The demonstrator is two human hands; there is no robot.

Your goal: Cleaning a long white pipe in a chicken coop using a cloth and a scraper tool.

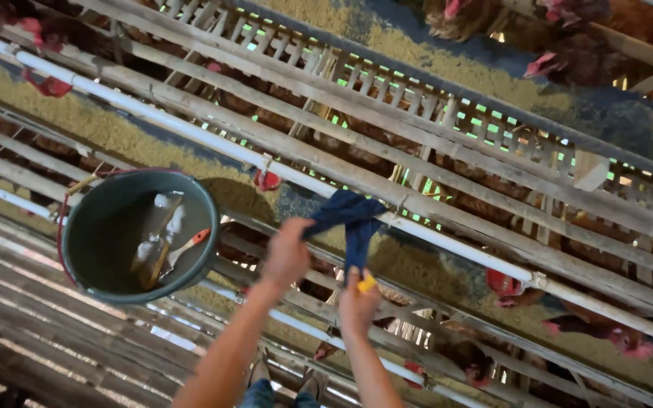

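Observation:
My left hand (287, 253) grips one end of a dark blue cloth (353, 215) that lies against a white pipe (190, 132) running along the cages. Just below it, my right hand (357, 304) is closed on a small yellow object (366, 284) and touches the hanging lower end of the cloth. A green bucket (100, 219) with a red handle hangs to the left of my hands. It holds plastic bottles (156, 230) and a brush with a red grip (187, 245).
Wooden slatted cages (387, 98) hold brown hens (591, 53) with red combs. Long troughs of yellowish feed (85, 125) run beside the pipes. A slatted wooden walkway (54, 332) lies below, and my feet (281, 381) show at the bottom.

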